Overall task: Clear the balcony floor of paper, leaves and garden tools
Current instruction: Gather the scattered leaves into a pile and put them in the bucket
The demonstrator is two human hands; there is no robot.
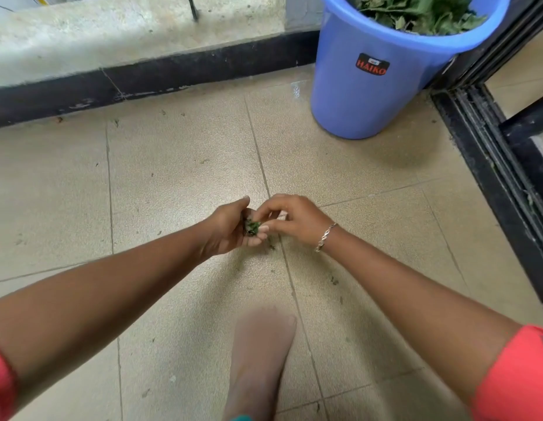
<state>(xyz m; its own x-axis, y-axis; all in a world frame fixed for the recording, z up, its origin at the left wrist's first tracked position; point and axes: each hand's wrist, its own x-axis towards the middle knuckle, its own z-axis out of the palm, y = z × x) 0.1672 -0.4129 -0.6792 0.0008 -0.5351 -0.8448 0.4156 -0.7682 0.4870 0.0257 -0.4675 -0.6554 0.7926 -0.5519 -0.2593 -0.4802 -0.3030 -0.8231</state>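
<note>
While my left hand cups leaf scraps over the tiled floor, my right hand pinches them; the blue bucket beyond holds leaves.

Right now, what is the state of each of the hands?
Left hand: cupped, holding leaf bits.
Right hand: fingers curled at the leaf bits; a grip cannot be told.

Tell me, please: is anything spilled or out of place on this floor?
Yes. Small leaf scraps lie scattered over the floor tiles, mostly near the hands. The left hand holds a clump of leaf bits, and the right hand pinches at it. The blue bucket stands upright, not tipped.
</note>
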